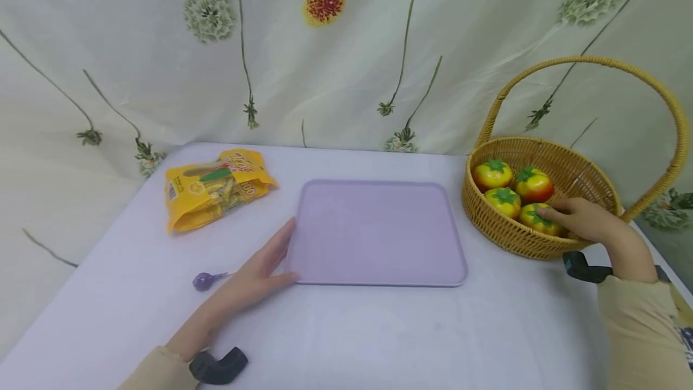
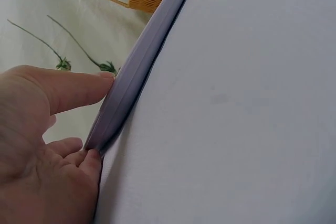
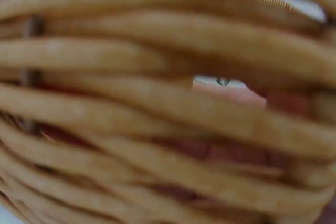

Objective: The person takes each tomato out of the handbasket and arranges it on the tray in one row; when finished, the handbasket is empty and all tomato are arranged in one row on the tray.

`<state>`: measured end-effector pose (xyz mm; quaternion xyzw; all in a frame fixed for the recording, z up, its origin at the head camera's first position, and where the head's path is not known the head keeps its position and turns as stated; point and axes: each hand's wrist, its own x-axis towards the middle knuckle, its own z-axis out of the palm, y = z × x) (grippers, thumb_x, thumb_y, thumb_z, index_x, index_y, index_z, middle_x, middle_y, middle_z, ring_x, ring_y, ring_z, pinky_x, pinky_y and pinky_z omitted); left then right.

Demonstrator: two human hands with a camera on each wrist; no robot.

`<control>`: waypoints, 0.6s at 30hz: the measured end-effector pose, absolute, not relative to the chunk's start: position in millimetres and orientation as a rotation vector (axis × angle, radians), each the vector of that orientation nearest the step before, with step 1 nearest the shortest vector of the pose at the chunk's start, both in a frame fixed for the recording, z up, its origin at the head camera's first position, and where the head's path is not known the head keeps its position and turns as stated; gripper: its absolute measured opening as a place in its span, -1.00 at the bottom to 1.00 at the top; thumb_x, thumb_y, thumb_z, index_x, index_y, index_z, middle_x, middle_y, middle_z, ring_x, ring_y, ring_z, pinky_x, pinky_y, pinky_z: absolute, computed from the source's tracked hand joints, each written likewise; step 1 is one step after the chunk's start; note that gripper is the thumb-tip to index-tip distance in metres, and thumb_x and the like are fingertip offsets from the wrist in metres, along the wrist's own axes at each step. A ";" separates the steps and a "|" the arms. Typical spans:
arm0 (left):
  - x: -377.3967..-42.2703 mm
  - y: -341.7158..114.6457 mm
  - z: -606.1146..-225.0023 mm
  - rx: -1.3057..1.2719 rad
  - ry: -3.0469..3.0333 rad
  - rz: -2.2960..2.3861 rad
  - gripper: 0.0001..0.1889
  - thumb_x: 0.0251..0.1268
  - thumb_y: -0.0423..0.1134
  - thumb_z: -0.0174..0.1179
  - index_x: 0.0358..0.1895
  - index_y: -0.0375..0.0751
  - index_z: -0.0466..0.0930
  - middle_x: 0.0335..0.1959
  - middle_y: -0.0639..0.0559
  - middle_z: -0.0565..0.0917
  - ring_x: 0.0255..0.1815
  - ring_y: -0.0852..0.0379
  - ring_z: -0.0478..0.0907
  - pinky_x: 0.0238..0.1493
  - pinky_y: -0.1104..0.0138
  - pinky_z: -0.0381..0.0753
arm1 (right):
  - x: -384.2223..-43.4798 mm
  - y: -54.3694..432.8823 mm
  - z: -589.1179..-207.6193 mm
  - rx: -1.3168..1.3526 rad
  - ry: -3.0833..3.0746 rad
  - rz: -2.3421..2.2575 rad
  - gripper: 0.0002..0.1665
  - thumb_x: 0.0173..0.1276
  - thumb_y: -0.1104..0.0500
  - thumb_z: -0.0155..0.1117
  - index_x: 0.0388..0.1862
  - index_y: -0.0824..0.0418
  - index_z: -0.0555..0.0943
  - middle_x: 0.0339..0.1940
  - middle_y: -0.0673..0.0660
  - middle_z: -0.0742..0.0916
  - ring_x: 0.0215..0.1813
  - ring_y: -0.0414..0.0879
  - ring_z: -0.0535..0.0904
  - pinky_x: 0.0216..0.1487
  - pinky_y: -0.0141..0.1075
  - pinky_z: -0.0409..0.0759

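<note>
the tomato-like fruit [image 1: 533,222] under the right hand [image 1: 587,221], inside the wicker basket [image 1: 503,238], looks smooth, probably light and firm, best taken round its sides; that hand's grip is partly hidden, so i cannot tell. the left hand [image 1: 262,272], spread, touches the tray [image 1: 379,233].

Pale lilac tray [image 1: 376,233], honey-brown woven basket [image 1: 514,241], yellow-and-red fruits [image 1: 491,177] (green-topped), bright yellow packet [image 1: 216,191], flower-print whitish backdrop [image 1: 325,83]

Long beige sleeves [image 1: 641,330] are worn, lightly wrinkled; black, curved, blunt-ended fittings [image 1: 216,372] are worn near both cuffs [image 1: 174,365].
</note>
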<state>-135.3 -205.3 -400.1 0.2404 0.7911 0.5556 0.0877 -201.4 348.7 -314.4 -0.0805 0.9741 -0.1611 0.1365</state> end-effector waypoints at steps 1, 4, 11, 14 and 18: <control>-134.9 -205.7 -399.3 0.711 2.361 1.648 -0.08 0.20 -0.41 0.23 0.49 -0.24 -0.22 0.50 -0.08 -0.18 0.46 0.15 -0.22 0.32 0.53 0.00 | -202.6 348.6 -313.8 -0.255 2.818 -0.462 -0.20 0.50 -0.10 -0.13 0.08 0.74 0.32 -0.03 0.63 0.49 0.01 0.52 0.37 -0.03 0.29 0.41; -134.3 -206.6 -398.3 0.706 2.367 1.647 -0.09 0.20 -0.42 0.23 0.49 -0.24 -0.22 0.50 -0.08 -0.18 0.46 0.14 -0.21 0.33 0.52 0.00 | -205.5 348.3 -312.3 -0.299 2.793 -0.471 -0.20 0.50 -0.08 -0.10 0.13 0.75 0.26 0.03 0.66 0.44 0.06 0.54 0.33 0.01 0.31 0.39; -134.6 -208.9 -400.0 0.709 2.360 1.659 -0.09 0.20 -0.42 0.22 0.48 -0.26 -0.22 0.50 -0.11 -0.18 0.46 0.08 -0.20 0.33 0.51 0.00 | -207.8 345.4 -311.2 -0.345 2.746 -0.511 -0.18 0.43 -0.08 0.04 0.18 0.71 0.25 0.08 0.64 0.42 0.10 0.52 0.30 0.01 0.32 0.37; -134.6 -209.5 -400.9 0.719 2.358 1.663 -0.09 0.19 -0.42 0.23 0.48 -0.28 -0.22 0.49 -0.14 -0.18 0.46 0.02 -0.20 0.32 0.52 0.01 | -206.0 345.5 -310.2 -0.354 2.766 -0.531 -0.21 0.42 -0.08 0.07 0.18 0.67 0.28 0.08 0.62 0.44 0.10 0.52 0.31 0.01 0.32 0.37; -134.7 -208.4 -400.8 0.706 2.356 1.645 -0.09 0.19 -0.40 0.24 0.48 -0.26 -0.21 0.50 -0.12 -0.17 0.46 0.03 -0.18 0.31 0.52 0.02 | -194.5 344.9 -301.0 -0.211 2.853 -0.656 -0.15 0.44 -0.11 0.01 0.23 0.67 0.17 0.09 0.63 0.38 0.08 0.51 0.29 -0.05 0.27 0.44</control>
